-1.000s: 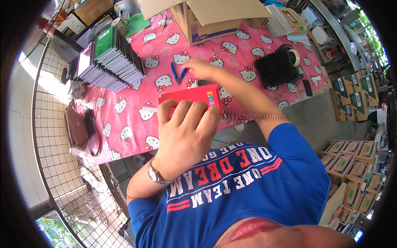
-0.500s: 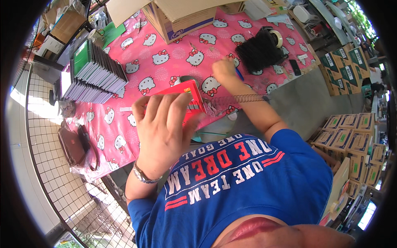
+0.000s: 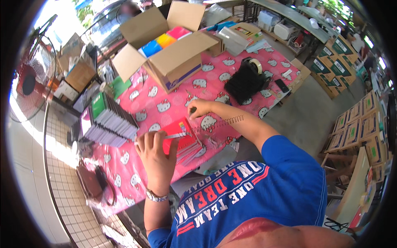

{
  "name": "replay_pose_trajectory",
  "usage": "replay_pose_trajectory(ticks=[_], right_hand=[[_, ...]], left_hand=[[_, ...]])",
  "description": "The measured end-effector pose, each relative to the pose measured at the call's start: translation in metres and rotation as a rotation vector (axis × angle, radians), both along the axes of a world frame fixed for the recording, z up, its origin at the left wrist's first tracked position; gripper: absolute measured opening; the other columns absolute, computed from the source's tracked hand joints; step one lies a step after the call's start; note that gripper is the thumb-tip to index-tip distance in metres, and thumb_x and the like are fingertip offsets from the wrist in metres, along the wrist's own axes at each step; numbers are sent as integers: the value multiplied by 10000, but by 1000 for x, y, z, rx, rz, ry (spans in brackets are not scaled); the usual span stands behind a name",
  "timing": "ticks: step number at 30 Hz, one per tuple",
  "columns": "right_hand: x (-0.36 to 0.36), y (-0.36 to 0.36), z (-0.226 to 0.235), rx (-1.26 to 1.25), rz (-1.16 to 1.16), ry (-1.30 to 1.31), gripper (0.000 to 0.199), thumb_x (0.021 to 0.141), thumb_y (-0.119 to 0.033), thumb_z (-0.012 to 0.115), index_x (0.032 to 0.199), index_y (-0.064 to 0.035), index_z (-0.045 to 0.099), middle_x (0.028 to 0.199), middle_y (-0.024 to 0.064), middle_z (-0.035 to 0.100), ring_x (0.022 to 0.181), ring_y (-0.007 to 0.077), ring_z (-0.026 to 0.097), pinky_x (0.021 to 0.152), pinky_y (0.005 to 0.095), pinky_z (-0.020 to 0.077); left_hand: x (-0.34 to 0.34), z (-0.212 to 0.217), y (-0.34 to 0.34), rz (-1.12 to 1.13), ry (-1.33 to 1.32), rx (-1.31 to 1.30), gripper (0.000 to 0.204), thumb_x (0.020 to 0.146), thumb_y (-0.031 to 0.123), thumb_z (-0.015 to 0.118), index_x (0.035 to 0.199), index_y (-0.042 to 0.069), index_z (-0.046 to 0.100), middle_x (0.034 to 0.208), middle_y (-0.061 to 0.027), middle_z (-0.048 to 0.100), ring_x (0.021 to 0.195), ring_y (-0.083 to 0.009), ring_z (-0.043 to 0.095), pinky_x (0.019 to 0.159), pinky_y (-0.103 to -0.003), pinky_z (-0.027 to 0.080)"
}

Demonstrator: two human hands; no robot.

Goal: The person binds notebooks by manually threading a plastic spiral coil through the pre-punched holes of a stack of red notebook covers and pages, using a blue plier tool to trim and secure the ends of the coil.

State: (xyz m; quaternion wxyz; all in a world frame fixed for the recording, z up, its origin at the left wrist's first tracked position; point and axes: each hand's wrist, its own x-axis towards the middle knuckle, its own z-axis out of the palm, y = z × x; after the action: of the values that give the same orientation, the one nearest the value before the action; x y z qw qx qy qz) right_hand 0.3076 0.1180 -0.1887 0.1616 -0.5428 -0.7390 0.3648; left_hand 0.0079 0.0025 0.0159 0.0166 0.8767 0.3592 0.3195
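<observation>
A red-covered notebook or pad of sheets [image 3: 168,126] lies on the table in front of me. Across it runs a thin pale strip [image 3: 177,135], pinched in the fingers of my left hand [image 3: 152,151]. My right hand [image 3: 202,108] is closed just beyond the notebook's far right corner. Something small and dark shows at its fingers, too little to name. A loose wire spiral coil [image 3: 219,122] stretches from the notebook's right side to beneath my right forearm.
Stacked spiral notebooks [image 3: 109,122] stand at the left. An open carton [image 3: 178,68] with colourful packs sits at the back. Black spiral coils [image 3: 244,84], a tape roll [image 3: 256,65] and a phone [image 3: 282,86] lie at the right. A brown bag [image 3: 89,182] rests at the near left edge.
The view has tilted up, showing more of the carton and the fan. My right hand has come left, closer to the notebook. The left hand has lowered, and the strip now crosses the cover.
</observation>
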Motion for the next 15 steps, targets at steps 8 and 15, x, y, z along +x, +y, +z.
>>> replay_pose_trajectory(ticks=[8, 15], right_hand=[[-13, -88, 242, -121, 465, 633, 281, 861, -270, 677, 1033, -49, 704, 1189, 98, 598, 1134, 192, 568, 975, 364, 438], [-23, -84, 252, -121, 568, 548, 360, 867, -363, 712, 1057, -57, 707, 1210, 87, 589, 1149, 204, 557, 1015, 379, 413]], left_hand=[[33, 5, 3, -44, -33, 38, 321, 778, 254, 796, 988, 68, 641, 975, -102, 584, 979, -320, 528, 874, -431, 399], [30, 5, 6, -76, -83, 23, 336, 754, 275, 816, 963, 70, 651, 967, -111, 583, 965, -334, 531, 860, -440, 425]])
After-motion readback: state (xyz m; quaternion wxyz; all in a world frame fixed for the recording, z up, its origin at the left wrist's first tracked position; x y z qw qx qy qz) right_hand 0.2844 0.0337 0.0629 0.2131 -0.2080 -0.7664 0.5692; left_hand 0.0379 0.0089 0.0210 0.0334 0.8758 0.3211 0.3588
